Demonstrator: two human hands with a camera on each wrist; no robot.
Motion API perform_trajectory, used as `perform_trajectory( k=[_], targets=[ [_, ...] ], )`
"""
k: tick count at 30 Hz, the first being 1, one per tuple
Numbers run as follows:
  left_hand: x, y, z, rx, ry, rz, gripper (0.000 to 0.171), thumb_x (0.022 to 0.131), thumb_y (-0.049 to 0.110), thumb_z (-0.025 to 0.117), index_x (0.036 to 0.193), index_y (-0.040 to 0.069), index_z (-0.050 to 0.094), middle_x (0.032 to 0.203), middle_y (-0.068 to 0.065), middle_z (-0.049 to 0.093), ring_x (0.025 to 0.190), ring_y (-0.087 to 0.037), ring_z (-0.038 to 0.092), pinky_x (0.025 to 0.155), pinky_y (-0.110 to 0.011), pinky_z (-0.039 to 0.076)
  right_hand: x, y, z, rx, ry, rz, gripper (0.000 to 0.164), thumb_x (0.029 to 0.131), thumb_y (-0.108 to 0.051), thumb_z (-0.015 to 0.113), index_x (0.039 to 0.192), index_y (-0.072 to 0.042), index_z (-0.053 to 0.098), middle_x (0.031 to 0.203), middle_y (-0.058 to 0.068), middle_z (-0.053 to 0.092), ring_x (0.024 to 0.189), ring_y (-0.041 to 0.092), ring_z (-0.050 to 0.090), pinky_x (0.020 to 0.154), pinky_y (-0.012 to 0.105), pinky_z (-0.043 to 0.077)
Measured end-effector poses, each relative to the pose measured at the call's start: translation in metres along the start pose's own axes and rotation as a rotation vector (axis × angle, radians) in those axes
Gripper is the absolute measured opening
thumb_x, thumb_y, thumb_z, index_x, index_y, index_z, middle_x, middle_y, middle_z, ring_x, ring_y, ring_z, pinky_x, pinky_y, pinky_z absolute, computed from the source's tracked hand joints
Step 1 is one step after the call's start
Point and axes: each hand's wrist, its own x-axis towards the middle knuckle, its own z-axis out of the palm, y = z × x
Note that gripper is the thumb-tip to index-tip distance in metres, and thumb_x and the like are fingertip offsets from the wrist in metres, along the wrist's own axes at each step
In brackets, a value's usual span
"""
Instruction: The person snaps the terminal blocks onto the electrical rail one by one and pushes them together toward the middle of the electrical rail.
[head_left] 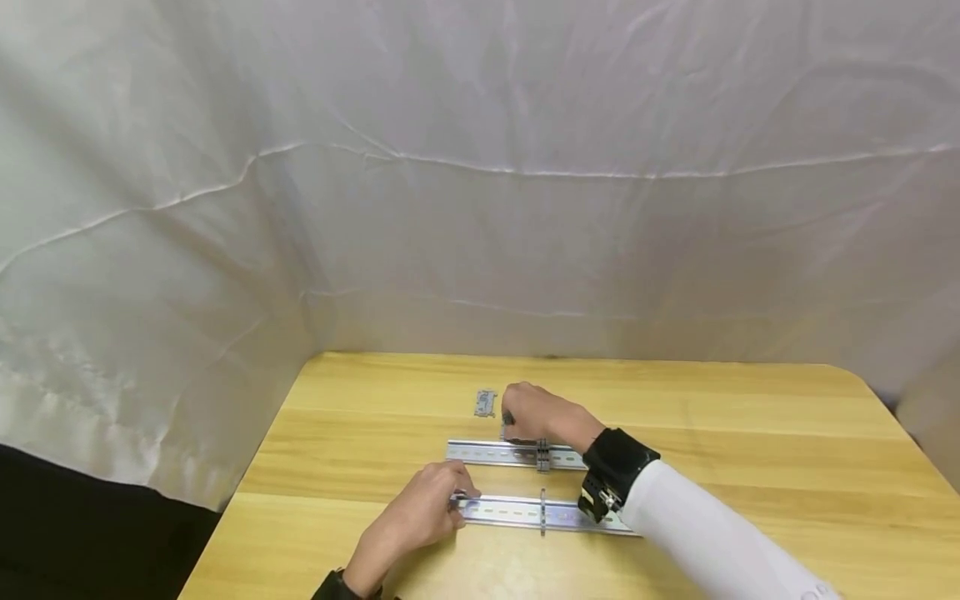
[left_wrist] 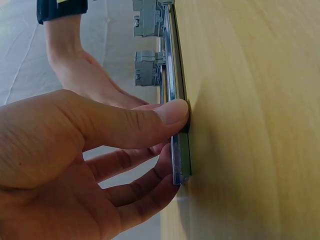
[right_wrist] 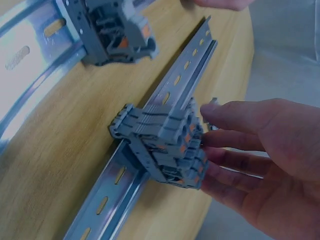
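My left hand [head_left: 429, 507] grips the left end of the near metal DIN rail [head_left: 502, 511], with the thumb on one edge and fingers round the other, as the left wrist view shows. Beyond the far DIN rail [head_left: 480, 452], my right hand [head_left: 536, 414] has its fingers bent down at a grey terminal block [head_left: 505, 431], mostly hidden by the hand. A stack of grey terminal blocks [right_wrist: 160, 142] with orange parts sits on the far rail, in front of the right fingertips. One thin terminal block [head_left: 543, 511] stands across the near rail.
Another loose grey terminal block [head_left: 485, 402] lies on the wooden table [head_left: 360, 433], left of my right hand. The two rails run roughly parallel. Pale cloth [head_left: 480, 250] hangs behind the table and along its left side.
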Motion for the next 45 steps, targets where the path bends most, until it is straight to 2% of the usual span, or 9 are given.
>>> perform_trajectory(
  k=[2, 7, 13, 20, 24, 28, 32, 36, 45],
  targets=[
    [0.0, 0.002, 0.0, -0.002, -0.002, -0.003, 0.032, 0.063, -0.009, 0.075, 0.092, 0.005, 0.079, 0.089, 0.0, 0.069, 0.081, -0.017, 0.065, 0.072, -0.027, 0.059, 0.001, 0.002, 0.0, 0.016, 0.018, 0.014, 0.012, 0.086, -0.013, 0.074, 0.077, -0.006, 0.072, 0.059, -0.002, 0.054, 0.05, 0.011, 0.039, 0.055, 0.03, 0.034],
    [0.0, 0.006, 0.001, -0.016, -0.013, -0.006, 0.031, 0.065, -0.009, 0.075, 0.092, 0.005, 0.079, 0.09, -0.001, 0.069, 0.081, -0.017, 0.065, 0.071, -0.025, 0.058, 0.005, 0.005, 0.002, -0.02, 0.041, 0.025, 0.01, 0.081, -0.012, 0.079, 0.08, -0.005, 0.071, 0.064, -0.002, 0.058, 0.053, 0.013, 0.049, 0.055, 0.029, 0.038],
    [0.004, 0.005, -0.002, -0.004, 0.004, 0.004, 0.032, 0.064, -0.011, 0.075, 0.093, 0.004, 0.079, 0.09, -0.001, 0.069, 0.081, -0.018, 0.066, 0.071, -0.026, 0.059, 0.012, 0.004, 0.0, -0.11, 0.038, 0.07, 0.02, 0.076, -0.009, 0.082, 0.09, -0.004, 0.069, 0.077, 0.003, 0.059, 0.071, 0.019, 0.059, 0.065, 0.029, 0.054],
    [-0.001, 0.006, 0.003, -0.016, -0.01, 0.008, 0.03, 0.063, -0.009, 0.077, 0.09, 0.005, 0.079, 0.089, 0.0, 0.07, 0.082, -0.017, 0.066, 0.072, -0.027, 0.058, 0.005, 0.003, 0.003, -0.111, 0.013, 0.072, 0.027, 0.08, -0.009, 0.079, 0.101, -0.001, 0.065, 0.089, 0.007, 0.059, 0.079, 0.022, 0.057, 0.067, 0.032, 0.053],
    [0.001, 0.005, 0.003, -0.015, -0.005, 0.0, 0.032, 0.062, -0.009, 0.077, 0.091, 0.005, 0.079, 0.089, 0.0, 0.07, 0.082, -0.017, 0.066, 0.071, -0.027, 0.058, -0.005, 0.001, -0.01, -0.098, 0.069, 0.036, 0.035, 0.081, -0.013, 0.077, 0.111, 0.002, 0.066, 0.105, 0.012, 0.063, 0.09, 0.024, 0.058, 0.074, 0.033, 0.054],
    [0.004, 0.005, 0.003, -0.006, -0.019, 0.004, 0.031, 0.063, -0.008, 0.078, 0.092, 0.005, 0.078, 0.09, -0.001, 0.071, 0.084, -0.018, 0.066, 0.075, -0.03, 0.059, -0.025, 0.0, -0.024, -0.049, 0.151, 0.024, 0.041, 0.079, -0.018, 0.076, 0.115, 0.0, 0.067, 0.108, 0.009, 0.063, 0.092, 0.022, 0.06, 0.076, 0.032, 0.056],
    [0.007, 0.004, 0.004, 0.005, -0.025, 0.006, 0.032, 0.064, -0.007, 0.079, 0.093, 0.005, 0.078, 0.091, -0.001, 0.072, 0.085, -0.018, 0.066, 0.077, -0.03, 0.058, -0.056, 0.006, -0.026, 0.035, 0.26, -0.018, 0.04, 0.079, -0.021, 0.077, 0.113, -0.003, 0.066, 0.104, 0.006, 0.063, 0.091, 0.02, 0.061, 0.075, 0.033, 0.058],
    [0.006, 0.002, 0.004, 0.01, -0.028, -0.012, 0.031, 0.064, -0.007, 0.079, 0.093, 0.005, 0.078, 0.092, -0.003, 0.071, 0.084, -0.019, 0.066, 0.075, -0.028, 0.059, -0.091, 0.018, -0.018, 0.088, 0.365, -0.083, 0.046, 0.076, -0.018, 0.078, 0.117, -0.003, 0.063, 0.104, 0.005, 0.063, 0.093, 0.019, 0.062, 0.079, 0.036, 0.059],
    [0.007, -0.004, 0.005, 0.011, -0.035, -0.029, 0.03, 0.065, -0.005, 0.08, 0.093, 0.005, 0.078, 0.091, -0.001, 0.071, 0.085, -0.017, 0.065, 0.076, -0.03, 0.059, -0.161, 0.045, 0.013, 0.229, 0.466, -0.141, 0.05, 0.071, -0.001, 0.078, 0.118, -0.002, 0.061, 0.106, 0.002, 0.061, 0.098, 0.021, 0.063, 0.08, 0.035, 0.06]
  ],
)
